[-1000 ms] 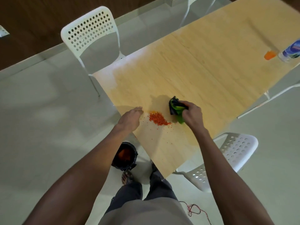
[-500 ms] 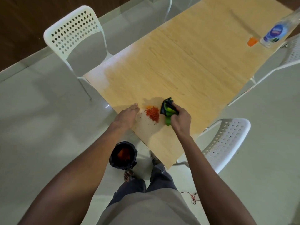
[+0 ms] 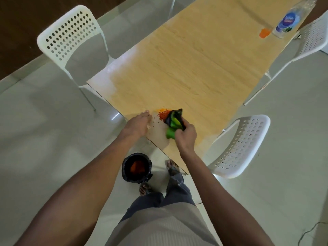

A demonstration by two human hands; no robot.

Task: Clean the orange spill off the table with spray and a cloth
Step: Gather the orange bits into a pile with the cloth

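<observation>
Gripping the bunched green-and-black cloth (image 3: 174, 122) in my right hand (image 3: 186, 136), I have it touching the orange spill (image 3: 162, 114) near the table (image 3: 195, 68) edge. My left hand (image 3: 137, 124) rests at that edge, fingers loosely cupped, holding nothing. A hard sweep could scatter the loose grains past my palm onto the floor instead of into the bin (image 3: 137, 167) below. The spray bottle (image 3: 291, 17) sits far off, partly cut by the frame; the cloth hides part of the spill.
</observation>
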